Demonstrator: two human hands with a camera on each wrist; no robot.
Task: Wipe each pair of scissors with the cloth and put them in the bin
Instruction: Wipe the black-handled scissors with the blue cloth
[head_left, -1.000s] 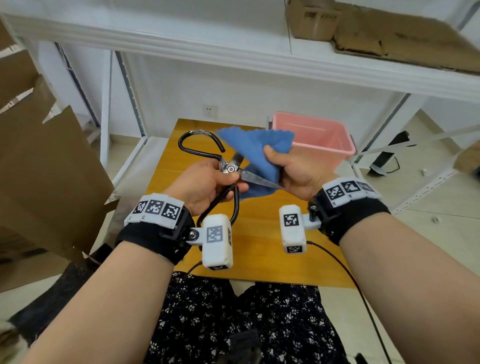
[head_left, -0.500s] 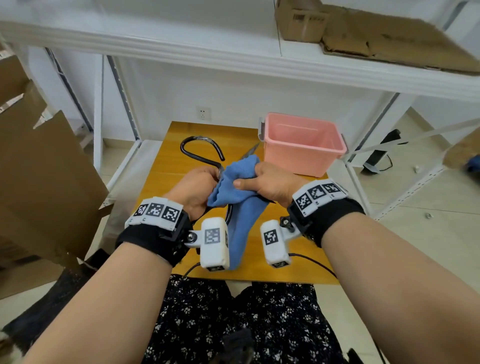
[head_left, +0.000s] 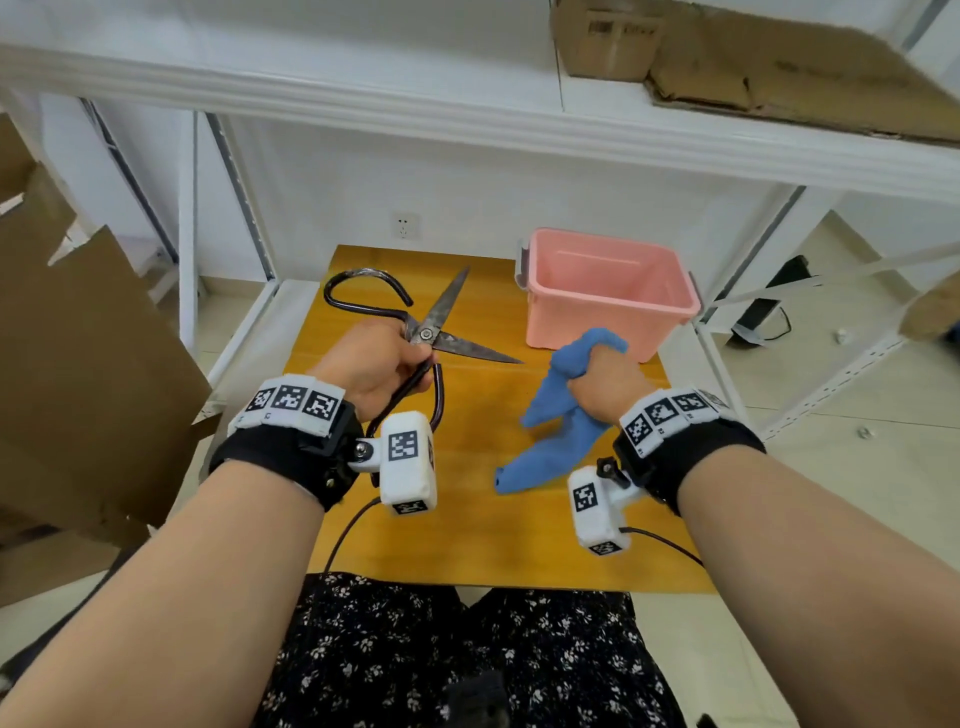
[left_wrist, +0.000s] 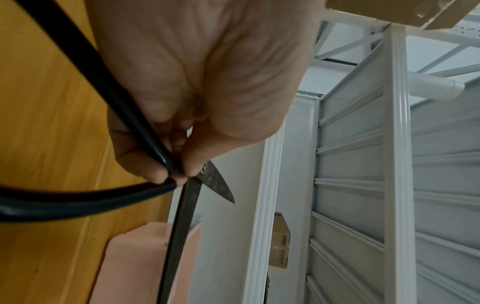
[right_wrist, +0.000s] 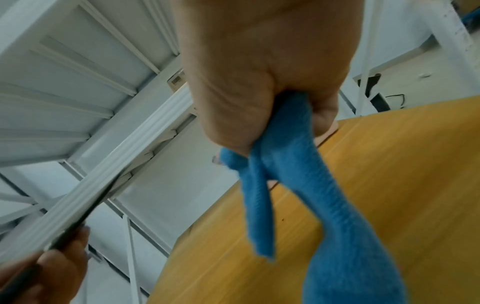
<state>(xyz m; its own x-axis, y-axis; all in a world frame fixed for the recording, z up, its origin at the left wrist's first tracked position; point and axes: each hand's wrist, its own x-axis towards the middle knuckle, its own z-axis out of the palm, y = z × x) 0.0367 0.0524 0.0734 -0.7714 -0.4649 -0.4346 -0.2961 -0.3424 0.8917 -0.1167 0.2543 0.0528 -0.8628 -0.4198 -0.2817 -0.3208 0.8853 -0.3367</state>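
My left hand (head_left: 387, 366) grips a large pair of scissors (head_left: 441, 325) by its black loop handles, just behind the pivot, above the wooden table (head_left: 467, 530). The dark blades stand spread apart and point away and to the right. In the left wrist view my fingers (left_wrist: 145, 164) curl round the black handle (left_wrist: 85, 197) beside the blades (left_wrist: 207, 185). To the right, my right hand (head_left: 605, 387) clutches a bunched blue cloth (head_left: 558, 441) whose tail hangs down to the table; the right wrist view shows that cloth (right_wrist: 298, 174) squeezed in my fist. The pink bin (head_left: 605, 293) stands empty at the table's back right.
A white metal shelf frame (head_left: 467, 119) spans above the table, with cardboard boxes (head_left: 727, 57) on top. Brown cardboard (head_left: 78, 364) leans at the left. Cables run from the wrist cameras over the table's near edge. My lap in a flowered skirt (head_left: 467, 654) is below.
My right hand has pulled the blue cloth off the scissors and swung right and down. The blades, wrapped by the cloth half a second ago, are now bare and spread apart.
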